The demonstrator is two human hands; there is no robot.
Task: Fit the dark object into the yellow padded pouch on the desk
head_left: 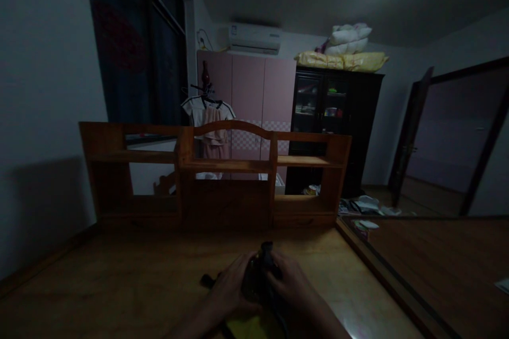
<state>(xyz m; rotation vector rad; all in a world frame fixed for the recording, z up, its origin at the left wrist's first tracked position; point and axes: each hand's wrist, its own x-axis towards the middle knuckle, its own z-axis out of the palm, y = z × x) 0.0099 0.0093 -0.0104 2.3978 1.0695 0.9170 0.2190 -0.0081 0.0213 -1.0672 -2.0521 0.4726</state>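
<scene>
Both hands meet over the near part of the wooden desk. Between them is a dark bundle point(253, 282), its kind hard to make out in the dim light, with a black knob-like end point(267, 247) sticking up on top. My left hand point(231, 284) curls around the left side of the bundle. On the right side, my right hand point(289, 279) has its fingers bent around the black part. A yellow piece point(248, 327) shows below the hands at the bottom edge. Left of my left hand, a short black end point(207, 280) lies on the desk.
A wooden shelf unit point(226, 166) stands along the desk's point(151, 270) far edge. Behind it are a clothes rack with a white shirt point(194, 108), pink wardrobe doors point(248, 85) and a black cabinet point(366, 116). Papers and bags point(368, 204) lie low at the right, near an open door point(411, 137).
</scene>
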